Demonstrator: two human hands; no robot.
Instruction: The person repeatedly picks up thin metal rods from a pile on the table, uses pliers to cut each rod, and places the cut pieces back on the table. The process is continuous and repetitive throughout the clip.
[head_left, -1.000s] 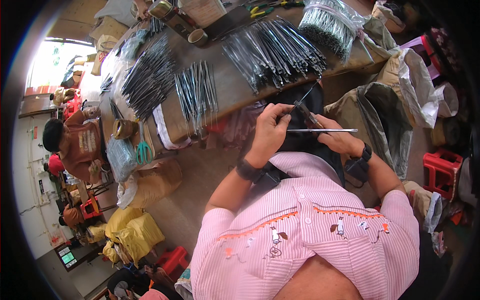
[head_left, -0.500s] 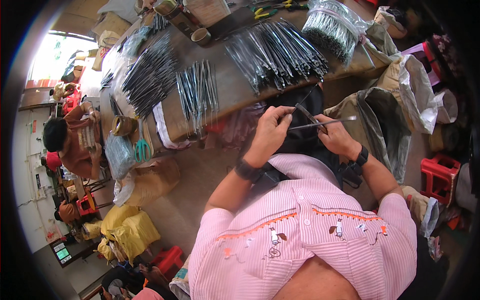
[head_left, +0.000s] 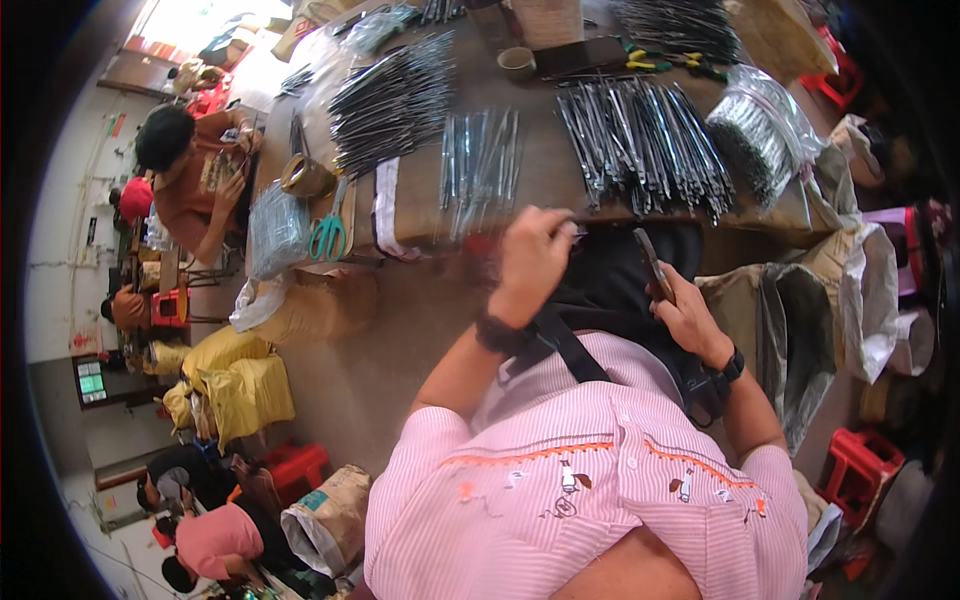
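My left hand (head_left: 533, 262) is at the near edge of the table (head_left: 545, 150), below a small row of thin dark rods (head_left: 480, 165). Its fingers are curled together; whatever may be between them is blurred and hidden. Over my lap, my right hand (head_left: 692, 318) is wrapped round a dark narrow hand tool (head_left: 655, 265) that looks like pliers, its tip pointing up toward the table. Just beyond the hands lies a wider row of dark rods with shiny ends (head_left: 645, 140). A third pile of rods (head_left: 390, 105) spreads farther left.
A plastic-wrapped bundle of silvery rods (head_left: 755, 135) is at the table's right. Teal-handled scissors (head_left: 328, 235) and a brown round container (head_left: 307, 177) sit left. Open sacks (head_left: 790, 330) stand beside my right arm, near a red stool (head_left: 862, 468). A co-worker (head_left: 190, 180) sits at far left.
The long thin dark strip that spanned my hands is no longer visible. My hands have moved apart, and the right one has turned the tool more upright. The view has shifted left.
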